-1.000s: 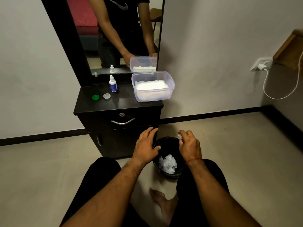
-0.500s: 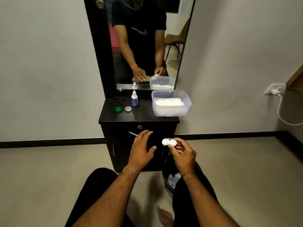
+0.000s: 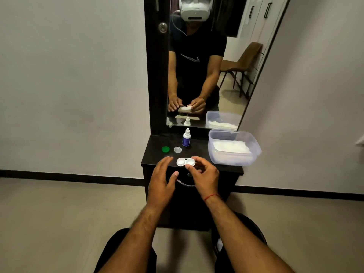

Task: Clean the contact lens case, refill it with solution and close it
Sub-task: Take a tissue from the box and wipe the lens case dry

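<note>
At a dark dressing unit, a seated person holds a white contact lens case (image 3: pixel 185 162) over the near edge of the surface (image 3: pixel 201 148). The right hand (image 3: pixel 204 174) pinches the case's right end between thumb and fingertips. The left hand (image 3: pixel 161 174) hovers just left of it, fingers straight and spread, holding nothing. Both wells face up and are uncapped. Whether the case touches the surface, or whether the wells are dry, cannot be told from here.

The green cap (image 3: pixel 165 149) and the clear cap (image 3: pixel 177 149) lie side by side farther back on the left. The solution bottle (image 3: pixel 186 137) stands upright just beyond them, in front of the mirror (image 3: pixel 197 75). A plastic tub (image 3: pixel 232 160) of white tissue sits at the right.

The step looks to be setting the case down for refilling. It would go best with the case kept level and placed flat on the bare patch between the caps and the tub, back from the edge. Fingertips should stay on the outer rim, out of the wells. The free left hand is well placed to steady the case or reach for the bottle.
</note>
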